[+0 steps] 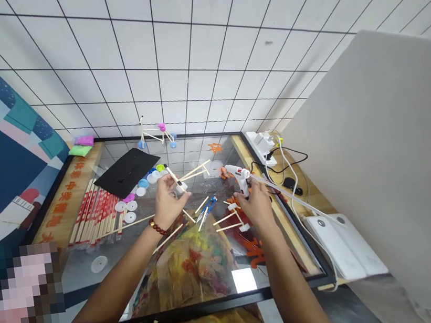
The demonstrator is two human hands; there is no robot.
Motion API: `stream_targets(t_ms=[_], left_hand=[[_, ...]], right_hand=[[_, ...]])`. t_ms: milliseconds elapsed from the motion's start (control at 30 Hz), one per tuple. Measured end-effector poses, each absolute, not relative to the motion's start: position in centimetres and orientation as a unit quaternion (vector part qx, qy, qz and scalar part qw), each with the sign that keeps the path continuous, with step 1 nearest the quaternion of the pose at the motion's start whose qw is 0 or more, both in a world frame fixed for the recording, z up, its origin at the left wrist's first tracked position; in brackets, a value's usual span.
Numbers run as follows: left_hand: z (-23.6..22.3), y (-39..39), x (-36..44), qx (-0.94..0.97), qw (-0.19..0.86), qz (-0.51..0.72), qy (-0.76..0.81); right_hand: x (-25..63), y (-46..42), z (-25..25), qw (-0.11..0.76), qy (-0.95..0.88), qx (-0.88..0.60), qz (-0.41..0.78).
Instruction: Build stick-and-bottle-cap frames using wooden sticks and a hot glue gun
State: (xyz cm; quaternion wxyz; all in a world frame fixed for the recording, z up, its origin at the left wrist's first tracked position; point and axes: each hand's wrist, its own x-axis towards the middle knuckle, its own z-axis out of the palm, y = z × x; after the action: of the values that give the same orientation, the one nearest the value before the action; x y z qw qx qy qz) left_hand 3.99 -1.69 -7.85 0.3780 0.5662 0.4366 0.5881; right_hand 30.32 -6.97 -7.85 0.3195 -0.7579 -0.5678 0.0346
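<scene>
My left hand [169, 202] pinches a small frame of pale wooden sticks [195, 170] with black bits on one stick, held above the glass tabletop. My right hand [258, 203] is closed round a white hot glue gun [237, 175], with a translucent strip running from it to the right. Between the hands lie blue-handled scissors [208, 209] and a few loose sticks. Nearer my right wrist rests another stick frame [229, 220] with white pieces at its corners.
Red-wrapped chopsticks [97, 211], white discs [130, 217] and a black sheet [127, 172] lie on the left. A stick model with blue wheels [157, 137] stands at the back. Cables, a power strip [261, 147] and white boxes [338, 246] line the right side.
</scene>
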Motion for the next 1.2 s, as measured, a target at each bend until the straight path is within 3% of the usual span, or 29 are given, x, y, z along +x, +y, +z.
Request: stream_targets(t_ms=[133,367,800,1200], left_hand=[[-7.8,-1.9,4.1,0.57,0.38,0.591,0.426],[-7.5,-2.8,4.9,0.59,0.384,0.573,0.419],[-7.8,-3.3,5.4,0.592,0.386,0.575,0.411],[-8.0,-3.4,5.6,0.597,0.382,0.573,0.411]], right_hand=[[27.6,-7.8,-6.8,0.388,-0.571,-0.722,-0.044],[23.9,-5.9,-5.9,0.511,-0.588,-0.613,0.134],[23.5,-5.7,-4.8,0.528,-0.596,-0.602,0.056],[23.3,-5.2,-4.9,0.531,-0.593,-0.603,0.055]])
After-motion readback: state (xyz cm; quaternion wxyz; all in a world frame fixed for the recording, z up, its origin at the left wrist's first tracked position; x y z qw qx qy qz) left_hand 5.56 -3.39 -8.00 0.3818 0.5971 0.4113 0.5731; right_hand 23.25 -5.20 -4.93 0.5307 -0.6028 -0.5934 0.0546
